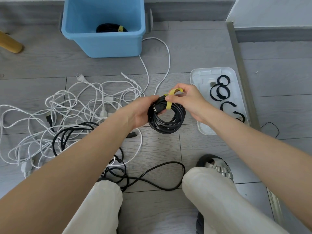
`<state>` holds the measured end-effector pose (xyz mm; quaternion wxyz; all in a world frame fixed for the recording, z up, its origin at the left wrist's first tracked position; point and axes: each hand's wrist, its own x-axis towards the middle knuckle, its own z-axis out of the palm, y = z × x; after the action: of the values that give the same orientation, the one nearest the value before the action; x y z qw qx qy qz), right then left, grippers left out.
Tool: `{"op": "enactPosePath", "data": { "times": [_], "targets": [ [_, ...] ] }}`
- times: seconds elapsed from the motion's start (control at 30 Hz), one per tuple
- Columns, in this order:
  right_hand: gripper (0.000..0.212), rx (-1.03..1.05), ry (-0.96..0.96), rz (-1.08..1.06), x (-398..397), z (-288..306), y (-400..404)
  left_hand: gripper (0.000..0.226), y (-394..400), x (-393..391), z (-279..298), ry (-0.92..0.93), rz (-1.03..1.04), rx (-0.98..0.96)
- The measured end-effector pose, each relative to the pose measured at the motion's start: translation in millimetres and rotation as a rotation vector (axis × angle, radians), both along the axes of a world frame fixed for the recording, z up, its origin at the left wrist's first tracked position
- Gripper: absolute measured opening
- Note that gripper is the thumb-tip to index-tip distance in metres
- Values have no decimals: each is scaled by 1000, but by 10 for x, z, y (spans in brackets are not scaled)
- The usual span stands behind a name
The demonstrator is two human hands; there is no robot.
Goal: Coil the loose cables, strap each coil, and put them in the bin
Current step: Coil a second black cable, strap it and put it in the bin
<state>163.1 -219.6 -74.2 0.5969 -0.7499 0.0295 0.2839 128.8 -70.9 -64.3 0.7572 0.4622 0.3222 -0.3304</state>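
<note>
Both hands grip the black coil (166, 118), right fingers (170, 98) pinching its yellow strap (169, 102).

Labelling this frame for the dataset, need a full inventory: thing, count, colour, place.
bin: 1, blue, top centre on the floor
strapped coil: 1, black with yellow strap, inside the bin
black coil: 1, black, held between both hands
yellow strap: 1, around the black coil
white cables: tangled pile, count unclear, left floor
loose black cables: count unclear, lower centre floor
tray: 1, white, right floor
black straps: about five, in the tray
wooden leg: 1, tan, far left
left hand: grips the black coil
right hand: pinches the yellow strap
</note>
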Motion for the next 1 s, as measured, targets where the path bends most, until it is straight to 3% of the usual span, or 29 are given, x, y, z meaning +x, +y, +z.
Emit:
{"op": "enactPosePath", "data": {
  "times": [0.1, 0.47, 0.6, 0.73, 0.83, 1.0],
  "targets": [
    [21, -12, -41, 51, 7, 24, 23, 21, 1, -1, -11, 23, 35, 18],
    [25, -179, -313, 443, 22, 133, 107, 12, 146, -45, 25, 109, -167, 33],
    [17, -228, -368, 413, 14, 122, 129, 7, 145, -28, 39, 87, -140, 51],
    [27, -200, -399, 374, 11, 137, 128, 11, 152, -9, 26, 65, -125, 38],
    [16, -202, -447, 339, 19, 110, 133, 11, 153, 4, 39, 63, -109, 32],
    [17, -225, -391, 308, 22, 74, 115, 9, 95, 26, 39, 14, -127, 165]
  ]
}}
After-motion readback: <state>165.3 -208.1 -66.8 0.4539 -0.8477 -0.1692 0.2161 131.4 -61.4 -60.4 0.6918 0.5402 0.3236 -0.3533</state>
